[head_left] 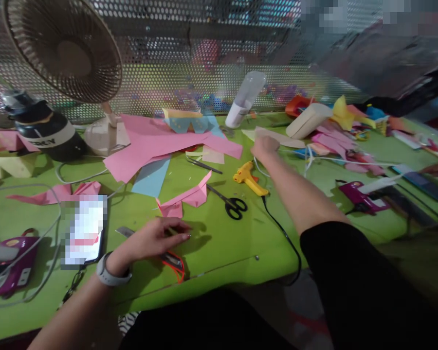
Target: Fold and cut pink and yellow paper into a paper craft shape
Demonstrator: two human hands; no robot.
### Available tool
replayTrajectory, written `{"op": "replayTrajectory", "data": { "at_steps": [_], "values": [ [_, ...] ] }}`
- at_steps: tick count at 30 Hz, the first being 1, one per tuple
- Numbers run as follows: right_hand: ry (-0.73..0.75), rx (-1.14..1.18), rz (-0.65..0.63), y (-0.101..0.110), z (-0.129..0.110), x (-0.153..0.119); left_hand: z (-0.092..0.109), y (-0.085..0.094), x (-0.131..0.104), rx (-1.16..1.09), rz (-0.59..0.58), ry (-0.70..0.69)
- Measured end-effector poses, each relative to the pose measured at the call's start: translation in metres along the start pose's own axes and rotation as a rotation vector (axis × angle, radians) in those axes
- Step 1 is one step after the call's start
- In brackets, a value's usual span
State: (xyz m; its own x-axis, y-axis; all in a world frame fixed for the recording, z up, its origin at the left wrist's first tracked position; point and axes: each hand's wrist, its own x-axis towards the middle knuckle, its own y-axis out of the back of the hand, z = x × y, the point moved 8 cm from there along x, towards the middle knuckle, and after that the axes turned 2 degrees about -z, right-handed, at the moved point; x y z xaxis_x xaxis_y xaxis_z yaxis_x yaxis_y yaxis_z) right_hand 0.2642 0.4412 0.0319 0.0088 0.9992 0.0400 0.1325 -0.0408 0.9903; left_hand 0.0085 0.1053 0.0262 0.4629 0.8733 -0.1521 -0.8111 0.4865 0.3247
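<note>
Head view, left hand (156,238): thumb and fingers apart, over the tabletop (219,257).
Right hand (265,147): by the cream paper (286,139); can't tell if it grips anything.
Pink folded paper (190,198): just past the left hand, near the scissors (228,201).
Paper feel: probably light and easy to crease; pinch its flat middle softly.

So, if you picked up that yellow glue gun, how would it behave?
The yellow glue gun would probably feel stiff, since its body looks like moulded plastic. The black cord trailing from its handle might tug back. Lying flat on its side, it seems likelier to slide than roll.
</note>
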Motion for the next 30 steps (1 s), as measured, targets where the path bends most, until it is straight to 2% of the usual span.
{"op": "replayTrajectory", "data": {
  "at_steps": [4, 7, 11, 13, 16, 17, 19, 22, 24, 27, 30],
  "values": [
    [-0.113, -0.153, -0.008, 0.014, 0.0, -0.01, 0.002, -0.01, 0.003, 0.292, 0.018, -0.165],
    [-0.051, -0.163, 0.031, 0.035, -0.008, -0.03, -0.007, -0.009, 0.008, 0.417, 0.06, -0.169],
    [0.221, -0.001, 0.198, 0.069, -0.033, -0.085, -0.016, -0.001, 0.019, 0.552, 0.117, -0.158],
    [0.399, 0.164, 0.269, 0.081, -0.049, -0.124, -0.02, 0.001, 0.025, 0.628, 0.123, -0.148],
    [0.749, 0.424, 0.377, 0.092, -0.076, -0.196, -0.027, 0.002, 0.033, 0.758, 0.119, -0.083],
    [0.876, 0.475, 0.396, 0.092, -0.086, -0.222, -0.029, 0.002, 0.036, 0.781, 0.123, -0.062],
    [1.068, 0.508, 0.353, 0.082, -0.102, -0.266, -0.031, 0.0, 0.043, 0.815, 0.14, -0.021],
    [1.27, 0.525, 0.276, 0.061, -0.119, -0.312, -0.034, 0.0, 0.057, 0.867, 0.202, 0.072],
    [1.293, 0.54, 0.231, 0.045, -0.122, -0.32, -0.037, 0.003, 0.067, 0.883, 0.25, 0.135],
    [1.265, 0.577, 0.136, 0.021, -0.121, -0.312, -0.038, 0.01, 0.073, 0.873, 0.255, 0.15],
    [1.252, 0.593, 0.055, -0.001, -0.118, -0.301, -0.033, 0.019, 0.056, 0.867, 0.238, 0.101]
  ]
}}
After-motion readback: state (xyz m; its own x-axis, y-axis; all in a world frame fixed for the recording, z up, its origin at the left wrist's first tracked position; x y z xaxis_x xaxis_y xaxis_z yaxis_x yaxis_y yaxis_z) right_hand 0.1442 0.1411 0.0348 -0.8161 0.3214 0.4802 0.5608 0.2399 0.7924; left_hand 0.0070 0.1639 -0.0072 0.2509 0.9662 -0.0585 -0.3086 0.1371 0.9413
